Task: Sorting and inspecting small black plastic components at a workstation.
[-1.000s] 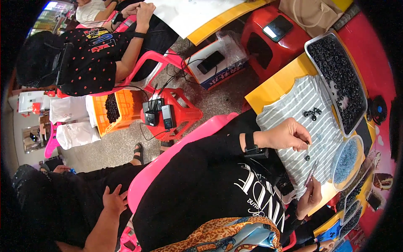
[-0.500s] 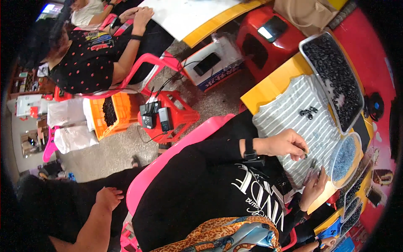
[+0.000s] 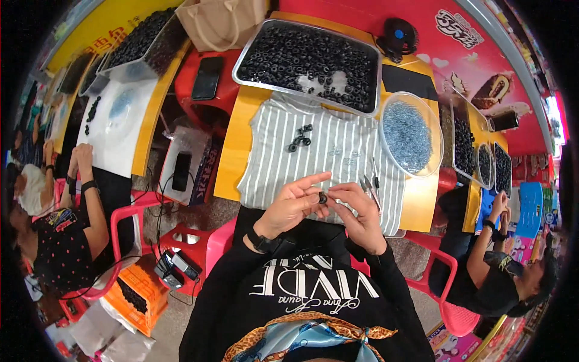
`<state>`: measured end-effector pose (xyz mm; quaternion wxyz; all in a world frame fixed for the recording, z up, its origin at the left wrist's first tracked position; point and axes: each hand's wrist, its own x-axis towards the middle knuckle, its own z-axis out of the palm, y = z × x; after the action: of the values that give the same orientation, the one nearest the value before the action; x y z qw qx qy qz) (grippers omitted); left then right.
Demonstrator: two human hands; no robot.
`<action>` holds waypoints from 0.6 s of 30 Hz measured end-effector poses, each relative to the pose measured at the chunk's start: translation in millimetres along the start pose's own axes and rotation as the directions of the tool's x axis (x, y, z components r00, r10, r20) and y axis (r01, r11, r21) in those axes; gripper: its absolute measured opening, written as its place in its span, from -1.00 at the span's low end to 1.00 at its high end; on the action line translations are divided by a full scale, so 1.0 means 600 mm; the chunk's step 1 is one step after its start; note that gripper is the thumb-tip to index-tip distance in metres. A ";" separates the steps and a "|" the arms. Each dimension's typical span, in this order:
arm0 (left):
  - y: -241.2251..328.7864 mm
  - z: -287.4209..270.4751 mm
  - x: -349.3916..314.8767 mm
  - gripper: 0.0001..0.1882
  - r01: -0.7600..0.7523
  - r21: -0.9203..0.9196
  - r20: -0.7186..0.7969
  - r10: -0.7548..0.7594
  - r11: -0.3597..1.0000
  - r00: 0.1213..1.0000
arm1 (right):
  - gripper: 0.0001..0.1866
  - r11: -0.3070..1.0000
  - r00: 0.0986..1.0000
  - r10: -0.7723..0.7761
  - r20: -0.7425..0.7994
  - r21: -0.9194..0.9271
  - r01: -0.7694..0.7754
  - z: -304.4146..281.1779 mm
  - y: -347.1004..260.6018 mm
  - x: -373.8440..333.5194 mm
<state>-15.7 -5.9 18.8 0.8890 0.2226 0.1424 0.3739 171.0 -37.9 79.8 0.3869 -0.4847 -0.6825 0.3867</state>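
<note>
In front of my chest, my left hand pinches a small black ring-shaped part between thumb and fingers, its index finger stretched out. My right hand meets it from the other side, thumb and fingertips closed on the same part. Beneath them lies a grey-and-white striped cloth. A little cluster of black ring parts rests on it, left of the middle. Several tiny clear-blue pieces are scattered farther right. Tweezers lie on the cloth just beyond my right hand.
Behind the cloth stands a clear tray of black rings; a round tub of clear-blue pieces is at right. A small black fan stands beyond. People work at tables on both sides. A red stool holding devices is at left.
The view has swung round to face the table squarely. My hands, apart before with the right one near the tweezers, have come together at the small black part.
</note>
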 end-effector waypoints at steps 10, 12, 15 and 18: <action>-0.001 0.005 -0.005 -0.35 0.011 0.148 0.051 -0.019 0.989 0.999 | -0.70 0.983 0.998 0.014 0.063 0.184 -0.026 0.000 0.011 -0.008; 0.000 0.006 -0.004 -0.35 0.020 0.159 0.033 -0.026 0.987 0.999 | -0.68 0.982 0.997 0.018 0.071 0.184 -0.031 -0.001 0.004 -0.006; -0.002 0.005 0.000 -0.33 0.012 0.144 0.023 -0.015 0.990 1.000 | -0.64 0.997 0.999 -0.043 0.018 0.070 0.042 0.005 0.002 -0.006; -0.004 0.004 0.001 -0.32 0.007 0.122 0.002 -0.008 0.993 1.000 | -0.59 0.983 0.986 -0.159 -0.052 -0.104 0.153 0.016 0.008 -0.008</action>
<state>-12.6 -7.7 19.7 0.8754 0.2763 0.1647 0.3609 164.9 -43.0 71.1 0.4118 -0.4598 -0.7250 0.3057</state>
